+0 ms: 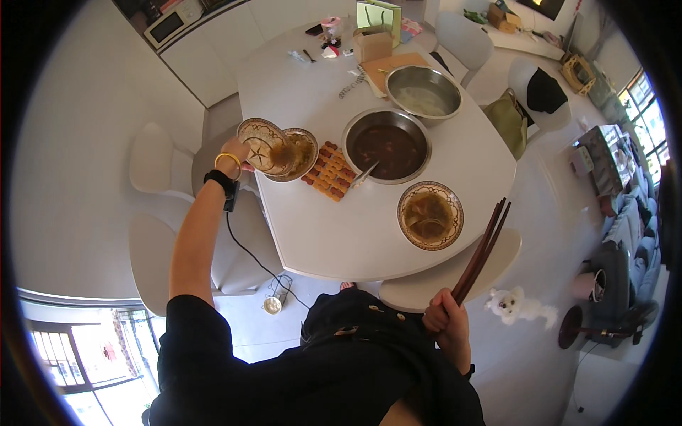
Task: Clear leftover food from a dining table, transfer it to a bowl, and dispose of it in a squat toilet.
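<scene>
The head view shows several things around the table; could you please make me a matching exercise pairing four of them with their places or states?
1. Chopsticks
2. White dog
3. Slatted trivet
4. Nearer steel basin

A. Flat on the table, orange and brown
B. Gripped in the right hand
C. Holding dark brown liquid
D. On the floor

Pairs: 1-B, 2-D, 3-A, 4-C.

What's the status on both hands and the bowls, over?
Left hand gripping tilted bowl, over food-filled bowl. Right hand gripping chopsticks. Orange-brown mat close beside food-filled bowl, on its right.
</scene>
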The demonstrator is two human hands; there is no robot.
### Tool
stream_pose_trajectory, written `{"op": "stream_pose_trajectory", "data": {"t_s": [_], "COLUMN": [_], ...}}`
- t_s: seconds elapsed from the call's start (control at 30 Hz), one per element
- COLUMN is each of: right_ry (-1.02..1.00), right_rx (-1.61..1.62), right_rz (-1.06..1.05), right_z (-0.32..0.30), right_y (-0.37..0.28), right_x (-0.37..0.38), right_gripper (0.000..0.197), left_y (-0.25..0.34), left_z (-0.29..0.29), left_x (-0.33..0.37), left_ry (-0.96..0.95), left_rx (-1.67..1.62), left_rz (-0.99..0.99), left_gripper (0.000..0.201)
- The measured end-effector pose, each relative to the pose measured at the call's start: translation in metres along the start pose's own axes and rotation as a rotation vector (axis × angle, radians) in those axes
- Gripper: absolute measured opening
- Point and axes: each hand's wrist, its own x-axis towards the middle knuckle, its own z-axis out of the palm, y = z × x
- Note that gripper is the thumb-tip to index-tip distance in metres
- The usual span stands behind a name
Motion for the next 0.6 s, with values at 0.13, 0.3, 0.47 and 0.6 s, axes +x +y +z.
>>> {"op": "stream_pose_trajectory", "data": {"t_s": [0.13, 0.3, 0.47, 0.6], "right_ry": [0.017, 0.017, -0.001, 0.013], "right_rx": [0.000, -0.006, 0.002, -0.006], "right_rz": [0.002, 0.010, 0.020, 0.025], "right_z": [0.000, -0.003, -0.002, -0.005], "right_y": [-0.001, -0.003, -0.004, -0.006], "right_x": [0.000, 0.002, 0.002, 0.001], "right_gripper": [0.023, 0.023, 0.022, 0.022], "left_y": [0.011, 0.018, 0.001, 0.010], "left_z": [0.012, 0.022, 0.020, 0.025], "left_x": [-0.005, -0.012, -0.008, -0.031], "left_ry": [0.081, 0.254, 0.384, 0.260], "left_rx": [0.224, 0.596, 0.667, 0.280], "left_rz": [0.080, 0.216, 0.361, 0.195], "left_gripper": [0.029, 0.038, 0.039, 0.038]}}
